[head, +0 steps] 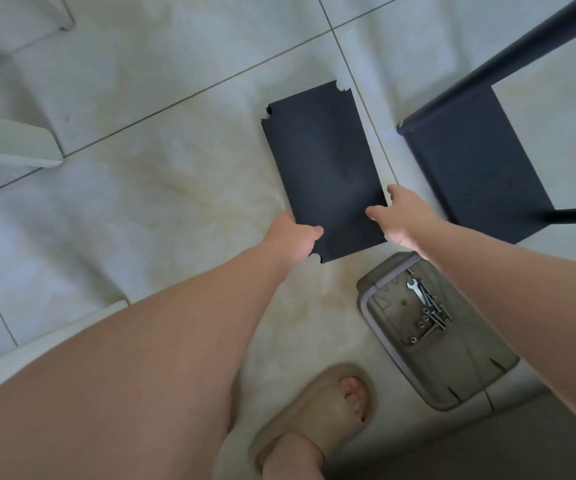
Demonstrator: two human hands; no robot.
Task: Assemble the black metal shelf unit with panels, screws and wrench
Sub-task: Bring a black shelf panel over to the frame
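While between both hands, black panel

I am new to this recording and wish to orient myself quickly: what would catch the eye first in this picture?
The black panel in the middle draws the eye first: the left hand and the right hand grip its near corners. To its right is the partly built shelf frame; nearer, at lower right, a grey tray holds a wrench and screws.
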